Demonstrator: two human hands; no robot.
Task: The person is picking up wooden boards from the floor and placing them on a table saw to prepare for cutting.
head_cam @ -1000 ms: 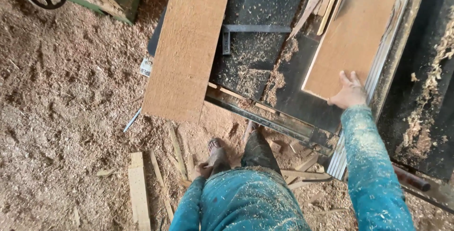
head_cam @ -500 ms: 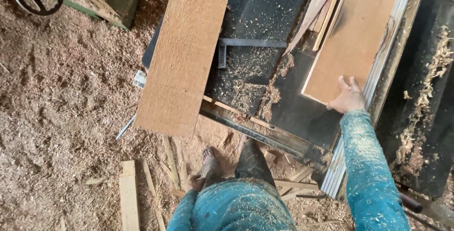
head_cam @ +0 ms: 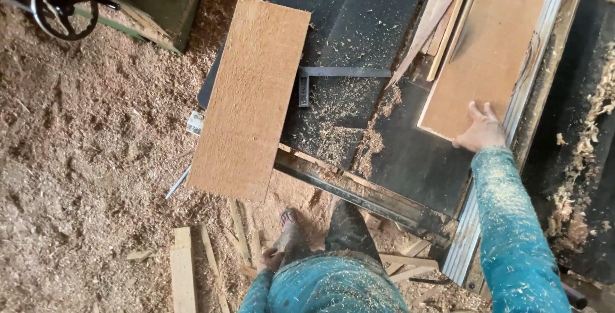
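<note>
My right hand (head_cam: 480, 132) lies flat, fingers apart, on the near end of a narrow brown board (head_cam: 487, 50). That board rests on the black saw table (head_cam: 359, 18), alongside a ribbed metal fence (head_cam: 525, 95). A larger rough brown board (head_cam: 253, 98) lies on the table's left side and overhangs its near edge. Between the two boards sits a dark metal square (head_cam: 333, 76) amid sawdust. My left hand (head_cam: 272, 262) hangs low beside my body, partly hidden, and I cannot make out its fingers.
Thin wooden strips (head_cam: 442, 12) lean beside the narrow board. A green machine with a black handwheel (head_cam: 64, 5) stands at the far left. Thick sawdust (head_cam: 83, 159) covers the floor, with wood offcuts (head_cam: 182, 268) near my feet. Shavings pile up right of the fence.
The view has drifted slightly. My right hand stays on the near end of the narrow board, and the large board has not visibly moved.
</note>
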